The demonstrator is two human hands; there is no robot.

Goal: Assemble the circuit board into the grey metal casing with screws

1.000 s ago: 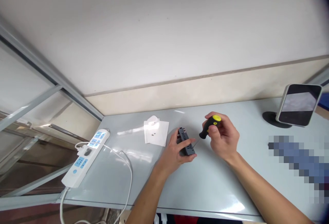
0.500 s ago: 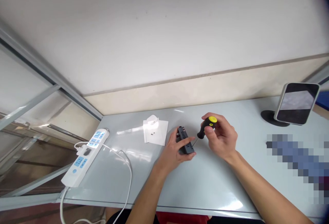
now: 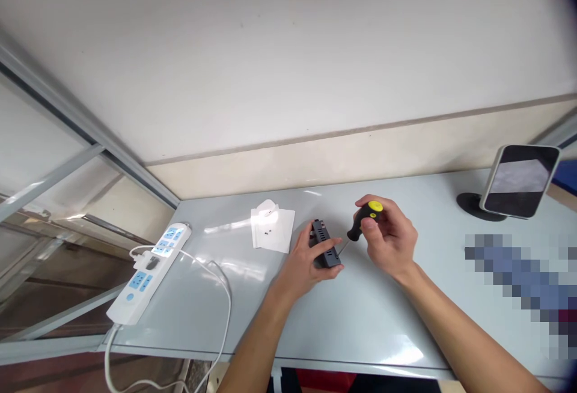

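My left hand [image 3: 301, 264] is closed around a small dark slotted box [image 3: 325, 244] that rests on the pale grey table [image 3: 279, 315]. A screwdriver [image 3: 365, 219] with a black handle and yellow cap is gripped in my right hand [image 3: 391, 241]. Its thin shaft slants down to the left, and the tip meets the near right end of the box.
A white sheet of paper [image 3: 273, 229] with two tiny dark screws lies just left of the box. A white and blue power strip [image 3: 151, 270] with a white cable sits at the table's left edge. A phone on a round stand [image 3: 518, 181] is at the far right.
My right hand and the screwdriver shifted slightly, bringing the tip against the box's end. The left hand keeps its hold on the box.
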